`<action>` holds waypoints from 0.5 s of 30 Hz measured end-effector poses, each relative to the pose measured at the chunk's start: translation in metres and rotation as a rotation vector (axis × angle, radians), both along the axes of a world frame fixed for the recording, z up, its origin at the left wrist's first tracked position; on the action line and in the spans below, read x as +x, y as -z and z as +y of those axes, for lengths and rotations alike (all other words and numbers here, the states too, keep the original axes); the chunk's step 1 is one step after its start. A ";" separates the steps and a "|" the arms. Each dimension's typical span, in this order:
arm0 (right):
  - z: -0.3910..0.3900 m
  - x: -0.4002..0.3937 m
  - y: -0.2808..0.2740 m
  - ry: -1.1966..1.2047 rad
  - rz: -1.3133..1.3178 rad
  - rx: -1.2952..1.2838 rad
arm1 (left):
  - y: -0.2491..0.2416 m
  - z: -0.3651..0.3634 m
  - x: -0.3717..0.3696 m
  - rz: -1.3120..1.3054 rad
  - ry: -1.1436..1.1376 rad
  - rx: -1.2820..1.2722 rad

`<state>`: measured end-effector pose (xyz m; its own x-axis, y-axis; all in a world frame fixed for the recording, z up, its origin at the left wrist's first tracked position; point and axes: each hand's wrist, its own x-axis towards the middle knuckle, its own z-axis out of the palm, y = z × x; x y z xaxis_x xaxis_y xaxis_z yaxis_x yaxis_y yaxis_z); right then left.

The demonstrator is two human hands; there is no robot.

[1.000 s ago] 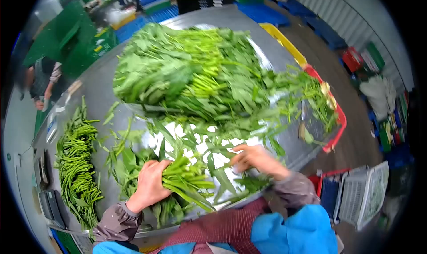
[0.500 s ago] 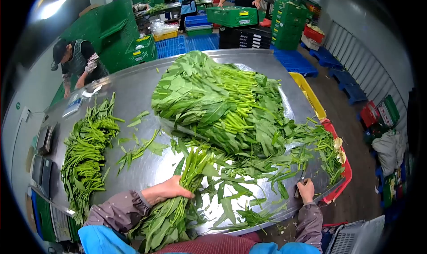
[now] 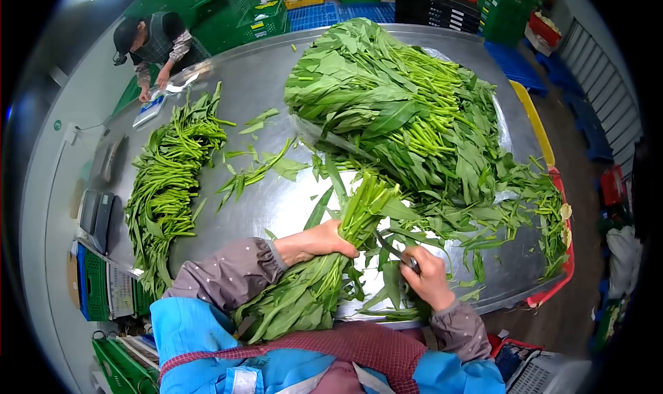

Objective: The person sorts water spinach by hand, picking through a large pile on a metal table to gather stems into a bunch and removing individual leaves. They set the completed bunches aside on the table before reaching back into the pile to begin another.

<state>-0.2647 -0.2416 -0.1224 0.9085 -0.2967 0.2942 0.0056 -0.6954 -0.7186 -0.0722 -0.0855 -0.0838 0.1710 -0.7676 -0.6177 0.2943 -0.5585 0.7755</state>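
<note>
My left hand [image 3: 321, 242] is closed around a bunch of leafy green vegetables [image 3: 297, 294], its cut stems pointing away from me and its leaves hanging toward my apron. In my right hand [image 3: 427, 276] is a knife [image 3: 395, 250], gripped by the handle, with the blade reaching toward the bunch's stems. Just beyond both hands lies a big heap of the same greens [image 3: 387, 111], partly on clear plastic. Loose leaves and stem pieces [image 3: 476, 238] are strewn over the metal table [image 3: 255, 207] to the right.
A long row of bundled greens [image 3: 173, 187] lies at the table's left. Behind it a co-worker [image 3: 155, 45] leans over a small pale device [image 3: 148, 109]. A scale [image 3: 95, 218] sits at the left edge. Yellow [image 3: 528, 121] and red crates [image 3: 563, 276] line the right edge.
My right hand has brought the knife leftward from the table's right edge to beside the bunch. The left hand keeps its hold. The view has tilted down and shifted left.
</note>
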 end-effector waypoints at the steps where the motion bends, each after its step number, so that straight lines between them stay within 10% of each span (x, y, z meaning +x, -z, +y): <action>1: 0.002 0.010 -0.005 0.003 0.001 -0.041 | 0.001 0.000 -0.001 -0.001 0.000 0.006; 15: -0.009 -0.003 0.038 0.124 0.298 -0.105 | 0.019 0.006 -0.016 -0.234 0.122 -0.021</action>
<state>-0.2681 -0.2506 -0.1603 0.9181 -0.3924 0.0555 -0.2833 -0.7479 -0.6004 -0.0882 -0.0794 -0.1032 0.2128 -0.8035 -0.5559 0.0376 -0.5618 0.8264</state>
